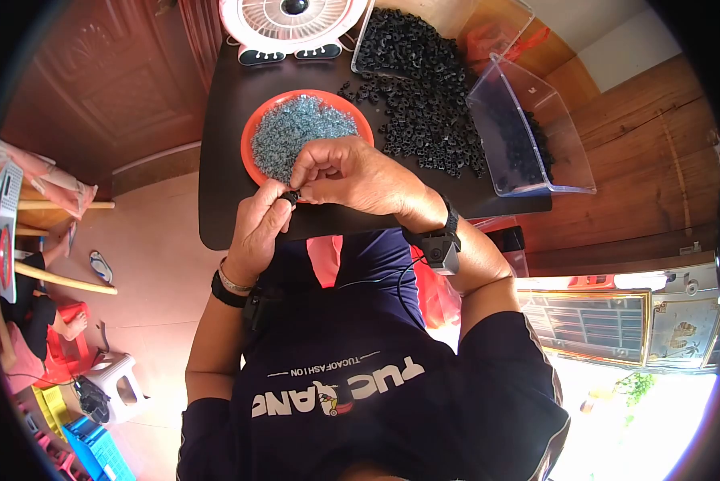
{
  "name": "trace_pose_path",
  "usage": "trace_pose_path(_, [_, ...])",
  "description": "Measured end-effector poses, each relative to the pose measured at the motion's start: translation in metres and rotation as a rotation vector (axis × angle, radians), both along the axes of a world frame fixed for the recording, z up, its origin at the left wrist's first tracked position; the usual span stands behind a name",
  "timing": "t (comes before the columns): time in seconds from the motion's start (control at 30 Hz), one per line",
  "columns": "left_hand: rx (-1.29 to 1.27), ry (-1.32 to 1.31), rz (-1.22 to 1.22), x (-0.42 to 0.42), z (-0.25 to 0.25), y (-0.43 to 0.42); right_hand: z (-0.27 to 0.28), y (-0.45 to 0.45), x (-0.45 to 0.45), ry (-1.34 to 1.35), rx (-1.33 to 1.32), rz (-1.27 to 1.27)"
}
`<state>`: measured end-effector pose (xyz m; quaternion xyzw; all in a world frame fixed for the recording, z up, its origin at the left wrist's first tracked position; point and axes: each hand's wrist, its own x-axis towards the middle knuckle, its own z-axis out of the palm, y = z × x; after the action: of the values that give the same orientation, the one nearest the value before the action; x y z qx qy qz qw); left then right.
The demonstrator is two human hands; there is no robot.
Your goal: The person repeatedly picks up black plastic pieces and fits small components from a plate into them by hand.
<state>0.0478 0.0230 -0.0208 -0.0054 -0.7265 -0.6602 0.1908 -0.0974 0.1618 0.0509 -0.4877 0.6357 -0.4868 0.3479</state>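
My left hand [257,227] pinches a small black part [291,196] between thumb and fingers, just in front of a red plate [250,160]. Small silvery-blue metal pieces [296,128] are heaped on that plate. My right hand [348,175] reaches over the plate's front edge, its thumb and fingers closed close beside the black part; whatever sits between its fingertips is too small to make out. Many loose black parts [432,120] lie spread on the dark table [228,192] to the right of the plate.
A white fan [294,16] stands behind the plate. Two clear plastic bins, one at the back and one at the right [528,144], hold black parts. At far left, another person [43,321] sits near a white stool [119,389].
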Motion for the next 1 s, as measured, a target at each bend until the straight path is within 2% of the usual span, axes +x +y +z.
trace_pose_path(0.17, [-0.126, 0.031, -0.001, 0.003, 0.0, -0.002, 0.011, 0.0, 0.002, 0.103, 0.055, 0.034])
trace_pose_path(0.27, [-0.226, 0.068, 0.013, 0.005, 0.002, -0.002, 0.016, 0.001, 0.009, 0.216, -0.001, 0.006])
trace_pose_path(0.33, [-0.23, 0.042, 0.012, 0.007, 0.007, 0.0, 0.024, 0.001, 0.017, 0.382, 0.012, 0.001])
trace_pose_path(0.5, [-0.149, 0.061, 0.086, 0.004, 0.002, 0.014, 0.016, -0.001, 0.025, 0.69, -0.092, -0.014])
trace_pose_path(0.6, [-0.086, 0.046, 0.161, 0.005, -0.006, 0.018, 0.019, -0.003, 0.027, 0.655, -0.077, -0.026])
trace_pose_path(0.73, [-0.049, 0.048, 0.342, -0.001, -0.014, 0.026, 0.011, -0.006, 0.031, 0.756, -0.167, -0.124])
trace_pose_path(0.9, [0.202, 0.07, 0.32, -0.007, -0.004, 0.027, 0.002, -0.007, 0.04, 0.783, -0.287, -0.2])
trace_pose_path(1.0, [0.324, 0.124, 0.333, -0.017, 0.01, 0.038, -0.008, -0.013, 0.045, 0.935, -0.389, -0.285])
